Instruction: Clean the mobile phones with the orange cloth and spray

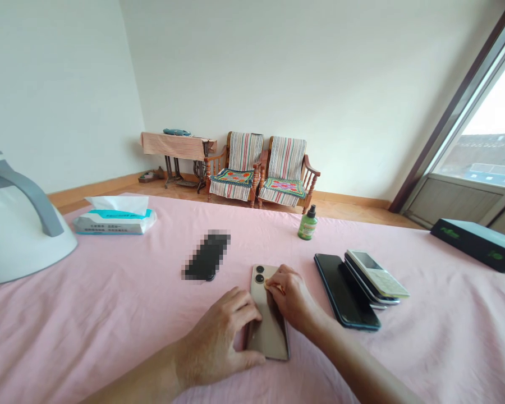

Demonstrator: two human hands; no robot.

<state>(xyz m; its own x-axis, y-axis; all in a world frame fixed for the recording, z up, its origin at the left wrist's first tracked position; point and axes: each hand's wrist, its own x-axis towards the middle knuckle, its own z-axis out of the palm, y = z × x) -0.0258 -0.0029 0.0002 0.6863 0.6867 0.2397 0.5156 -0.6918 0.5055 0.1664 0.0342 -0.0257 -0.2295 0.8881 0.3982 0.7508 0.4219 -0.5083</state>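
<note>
A gold smartphone (273,336) lies back up on the pink cloth, its two round camera lenses at the far end. My left hand (223,331) grips it from the left, with the thumb at the near edge and the fingers over its side. Near the lenses, my right hand (290,294) presses closed fingertips on the phone's back. Something small and pale shows at those fingertips, too hidden to name. Just beyond my left hand lies a dark phone (212,255), partly pixelated.
Right of my hands lie a dark smartphone (347,292) and a stack topped by a white keypad phone (376,272). A green spray bottle (307,225) stands behind. Tissues (115,219) and a large white kettle (21,224) are left, a black box (480,244) far right.
</note>
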